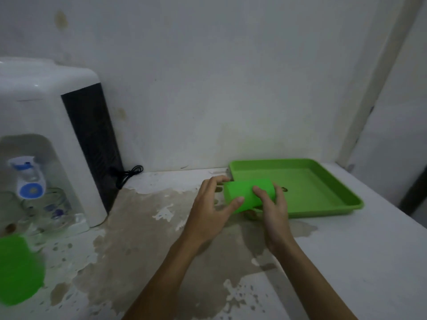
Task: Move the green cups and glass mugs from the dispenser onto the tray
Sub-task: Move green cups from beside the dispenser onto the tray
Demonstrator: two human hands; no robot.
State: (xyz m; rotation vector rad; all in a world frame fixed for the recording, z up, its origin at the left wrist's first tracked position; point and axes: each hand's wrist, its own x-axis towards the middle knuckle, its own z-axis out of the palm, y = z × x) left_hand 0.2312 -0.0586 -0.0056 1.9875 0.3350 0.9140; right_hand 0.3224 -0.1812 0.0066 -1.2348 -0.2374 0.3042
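A green cup [245,192] lies on its side in the air just left of the green tray [323,204], its open end facing left. My left hand [212,204] grips its rim end and my right hand [273,204] wraps its base end. The tray holds no cups or mugs. At the far left stands the white water dispenser [46,125] with a blue tap [27,176]. Glass mugs [53,209] sit on its drip shelf, blurred. Another green cup [18,269] stands in front of the dispenser at the left edge.
The white counter [346,262] has worn, stained patches in the middle. A black cable [128,175] lies coiled behind the dispenser by the wall. The counter ends at the right, beside a dark gap.
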